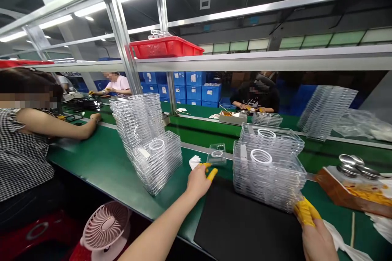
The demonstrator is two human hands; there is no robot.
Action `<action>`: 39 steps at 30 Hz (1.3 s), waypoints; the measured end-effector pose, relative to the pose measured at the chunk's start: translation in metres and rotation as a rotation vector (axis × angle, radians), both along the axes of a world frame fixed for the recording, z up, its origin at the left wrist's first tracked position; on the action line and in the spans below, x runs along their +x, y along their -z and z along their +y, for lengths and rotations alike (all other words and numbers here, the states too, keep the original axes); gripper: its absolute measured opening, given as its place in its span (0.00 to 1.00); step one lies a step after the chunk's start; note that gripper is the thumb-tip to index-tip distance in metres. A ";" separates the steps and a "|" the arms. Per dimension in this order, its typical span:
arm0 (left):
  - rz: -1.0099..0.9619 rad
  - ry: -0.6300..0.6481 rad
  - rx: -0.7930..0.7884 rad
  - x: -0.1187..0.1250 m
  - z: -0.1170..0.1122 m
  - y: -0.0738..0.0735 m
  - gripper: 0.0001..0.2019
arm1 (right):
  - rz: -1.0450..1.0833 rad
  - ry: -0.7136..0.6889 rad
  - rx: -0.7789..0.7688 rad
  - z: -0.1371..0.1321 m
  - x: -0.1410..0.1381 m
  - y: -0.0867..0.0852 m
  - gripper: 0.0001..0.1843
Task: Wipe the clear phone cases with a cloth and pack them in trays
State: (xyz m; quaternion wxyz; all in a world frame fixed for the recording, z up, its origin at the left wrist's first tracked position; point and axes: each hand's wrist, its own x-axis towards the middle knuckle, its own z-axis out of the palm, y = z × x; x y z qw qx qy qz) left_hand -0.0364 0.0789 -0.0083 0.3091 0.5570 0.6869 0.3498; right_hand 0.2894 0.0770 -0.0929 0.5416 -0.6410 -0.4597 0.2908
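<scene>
Lower centre, left hand (pixel 198 182), yellow-capped fingers (pixel 212 174) apart, beside small clear plastic tray (pixel 217 155); lower right, right hand (pixel 318 241) clamped on clear plastic tray stack (pixel 269 177).

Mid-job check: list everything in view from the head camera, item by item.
clear plastic tray stacks: about six, transparent, on and beyond the green belt
white rings: several, white, in the trays
loose clear tray: one, transparent, on the belt
cloth: one, white, beside the loose tray
green conveyor belt: one, green, running across view
mat: one, black, on the belt's near side
crate: one, red, on the overhead shelf
storage bins: many, blue, stacked far back
desk fan: one, pink, below the belt
metal discs: several, silver, on a brown box at right
co-workers: three, seated along the belt
left hand: one, yellow finger cots, beside the loose tray
right hand: one, yellow finger cots, at the nearest stack's corner
</scene>
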 end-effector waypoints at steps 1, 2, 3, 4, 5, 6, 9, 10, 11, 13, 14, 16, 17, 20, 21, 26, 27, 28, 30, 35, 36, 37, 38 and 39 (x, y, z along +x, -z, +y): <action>0.078 -0.027 -0.006 -0.010 -0.005 0.002 0.16 | 0.008 0.006 -0.018 0.000 0.000 0.001 0.37; 0.146 -0.043 -0.017 -0.019 -0.010 0.004 0.15 | 0.015 0.009 -0.029 0.000 0.000 0.001 0.36; 0.207 -0.050 -0.030 -0.025 -0.014 0.006 0.14 | 0.017 0.012 -0.036 0.000 0.000 0.001 0.35; 0.261 -0.050 -0.039 -0.030 -0.017 0.007 0.14 | 0.007 0.021 -0.036 0.000 0.000 0.002 0.35; 0.309 -0.041 -0.043 -0.032 -0.019 0.009 0.14 | -0.007 0.038 -0.037 0.000 0.000 0.002 0.34; 0.353 -0.024 -0.039 -0.032 -0.020 0.010 0.14 | -0.023 0.064 -0.042 0.001 0.000 0.002 0.34; 0.453 0.082 -0.003 -0.024 -0.013 0.013 0.15 | -0.090 0.153 -0.063 0.004 0.002 -0.003 0.31; 0.476 0.132 0.011 -0.019 -0.006 0.013 0.15 | -0.115 0.177 -0.070 0.004 0.003 -0.007 0.30; 0.496 0.185 0.024 -0.014 0.001 0.013 0.15 | -0.141 0.200 -0.077 0.003 0.003 -0.012 0.30; 0.527 0.282 0.051 -0.006 0.016 0.011 0.14 | -0.186 0.241 -0.078 -0.003 0.003 -0.023 0.30; 0.541 0.320 0.070 -0.004 0.023 0.008 0.14 | -0.201 0.257 -0.070 -0.010 0.003 -0.029 0.30; 0.567 0.370 0.125 -0.004 0.027 0.003 0.13 | -0.242 0.254 -0.035 -0.030 0.004 -0.036 0.30; 0.580 0.382 0.160 -0.008 0.024 0.000 0.13 | -0.273 0.225 -0.011 -0.043 0.004 -0.036 0.30; 0.609 0.383 0.293 -0.030 -0.013 -0.009 0.11 | -0.360 0.061 0.042 -0.081 0.004 -0.025 0.29; 0.611 0.379 0.344 -0.040 -0.032 -0.012 0.09 | -0.362 0.013 0.044 -0.092 0.004 -0.020 0.28; 0.515 0.561 0.744 -0.068 -0.130 -0.025 0.14 | -0.005 -0.043 0.023 -0.111 -0.012 -0.023 0.27; 0.482 0.617 0.841 -0.063 -0.141 -0.028 0.18 | 0.140 -0.083 0.034 -0.111 -0.017 -0.031 0.27; 0.464 0.685 0.910 -0.055 -0.148 -0.029 0.19 | 0.293 -0.140 0.043 -0.111 -0.022 -0.040 0.29; 0.483 0.844 0.936 -0.032 -0.151 -0.032 0.17 | 0.547 -0.266 0.048 -0.113 -0.030 -0.059 0.32; 0.552 1.072 0.839 0.010 -0.124 -0.025 0.14 | 0.540 -0.207 0.073 -0.129 -0.027 -0.083 0.27; 0.541 1.073 0.830 0.013 -0.119 -0.022 0.14 | 0.473 -0.148 0.066 -0.133 -0.023 -0.084 0.28; 0.529 1.078 0.817 0.013 -0.114 -0.018 0.14 | 0.406 -0.094 0.055 -0.137 -0.020 -0.084 0.28; 0.518 1.085 0.803 0.013 -0.110 -0.014 0.14 | 0.349 -0.044 0.047 -0.140 -0.018 -0.083 0.28; 0.504 1.093 0.791 0.012 -0.105 -0.010 0.14 | 0.302 -0.004 0.042 -0.143 -0.016 -0.081 0.27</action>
